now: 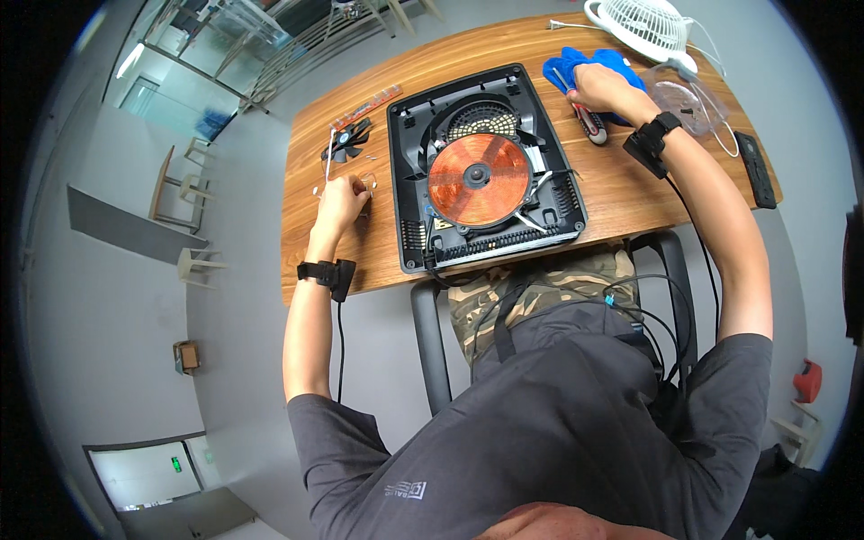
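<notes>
On the wooden table [360,261] lies an opened induction cooker base [402,207], its black housing exposing a round copper coil [459,184]. My left hand [342,202] is left of the housing, fingers closed around a thin white stick [330,148] that points away from me. Just beyond that hand rests a small black fan [349,139]. At the far right, my right hand [601,88] reaches over a crumpled blue cloth [565,63]. Its fingers are closed on a slim tool with a red and grey handle [591,126]; the palm side is hidden.
A white fan [643,25] stands at the far right corner. Near it are a clear plastic tray [679,99] with small parts and a white cable. A long black strip [754,169] lies by the right edge. A pill-type organizer [367,106] sits far left. Black cables [661,319] cross my lap.
</notes>
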The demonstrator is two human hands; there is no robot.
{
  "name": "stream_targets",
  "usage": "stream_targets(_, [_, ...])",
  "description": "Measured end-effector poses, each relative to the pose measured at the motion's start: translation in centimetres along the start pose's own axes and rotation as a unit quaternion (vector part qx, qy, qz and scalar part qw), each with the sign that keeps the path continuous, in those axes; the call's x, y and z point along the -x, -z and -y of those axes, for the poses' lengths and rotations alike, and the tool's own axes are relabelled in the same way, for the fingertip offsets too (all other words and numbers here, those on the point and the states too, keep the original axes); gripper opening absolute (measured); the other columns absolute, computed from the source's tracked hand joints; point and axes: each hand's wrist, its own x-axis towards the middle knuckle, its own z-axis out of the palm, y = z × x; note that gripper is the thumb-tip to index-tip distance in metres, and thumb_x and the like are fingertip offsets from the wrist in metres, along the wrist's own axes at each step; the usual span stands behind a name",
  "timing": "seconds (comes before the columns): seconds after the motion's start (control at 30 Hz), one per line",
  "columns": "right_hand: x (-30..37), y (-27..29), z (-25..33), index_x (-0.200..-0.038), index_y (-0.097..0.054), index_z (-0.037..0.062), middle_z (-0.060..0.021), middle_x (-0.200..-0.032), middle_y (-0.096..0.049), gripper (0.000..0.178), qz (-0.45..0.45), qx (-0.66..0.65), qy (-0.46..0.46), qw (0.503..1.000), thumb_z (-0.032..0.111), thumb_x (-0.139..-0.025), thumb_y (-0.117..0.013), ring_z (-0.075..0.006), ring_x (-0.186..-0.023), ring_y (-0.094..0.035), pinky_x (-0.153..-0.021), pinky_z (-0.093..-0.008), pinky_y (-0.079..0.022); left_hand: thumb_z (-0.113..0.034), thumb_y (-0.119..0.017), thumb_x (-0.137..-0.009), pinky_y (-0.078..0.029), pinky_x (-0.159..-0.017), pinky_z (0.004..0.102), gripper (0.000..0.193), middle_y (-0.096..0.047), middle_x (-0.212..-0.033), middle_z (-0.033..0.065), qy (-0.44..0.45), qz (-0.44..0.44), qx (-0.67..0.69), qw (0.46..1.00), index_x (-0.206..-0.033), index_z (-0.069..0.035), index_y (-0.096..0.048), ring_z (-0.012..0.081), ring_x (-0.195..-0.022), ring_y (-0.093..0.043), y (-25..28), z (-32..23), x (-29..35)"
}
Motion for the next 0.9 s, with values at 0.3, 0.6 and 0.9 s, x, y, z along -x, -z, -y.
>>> stream_targets(0.3, [2.0, -1.3, 0.3, -0.096, -0.072, -0.0012, -0.0198, -0.095, -0.073, 0.033, 0.053, -0.006, -0.064, 0.997, 0.031, -0.09, -0.066, -0.0358, -0.09, -0.072, -0.079, -0.0433, -0.057, -0.009, -0.074, -0.082, -0.057, -0.081, 0.0405, 0.018, -0.073, -0.089, 0.0211, -0.01, -0.006, -0.013, 1.0, -0.095, 0.003, -0.072, 0.0339, -0.087, -0.073, -0.6, -0.9, -0.2])
stream_targets(0.6, [3.6, -1.3, 2.5, -0.098, -0.073, -0.0019, -0.0201, -0.097, -0.074, 0.033, 0.076, 0.006, -0.089, 0.993, 0.029, -0.089, -0.064, -0.0371, -0.093, -0.072, -0.081, -0.0438, -0.057, -0.001, -0.068, -0.081, -0.056, -0.08, 0.0412, 0.014, -0.073, -0.089, 0.0218, -0.038, -0.03, 0.003, 0.999, -0.094, 0.004, -0.071, 0.0355, -0.088, -0.072, -1.4, -0.1, 0.1])
stream_targets(0.9, [1.1, -2.6, -1.2, -0.1, -0.068, -0.0051, -0.0296, -0.099, -0.069, 0.043, -0.019, 0.002, 0.006, 1.0, 0.036, -0.093, -0.057, -0.0442, -0.095, -0.067, -0.088, -0.0482, -0.052, -0.007, -0.068, -0.081, -0.056, -0.08, 0.045, 0.015, -0.071, -0.088, 0.0249, -0.019, -0.056, -0.044, 0.997, -0.094, 0.001, -0.072, 0.0392, -0.088, -0.07, -1.5, -1.4, -0.1])
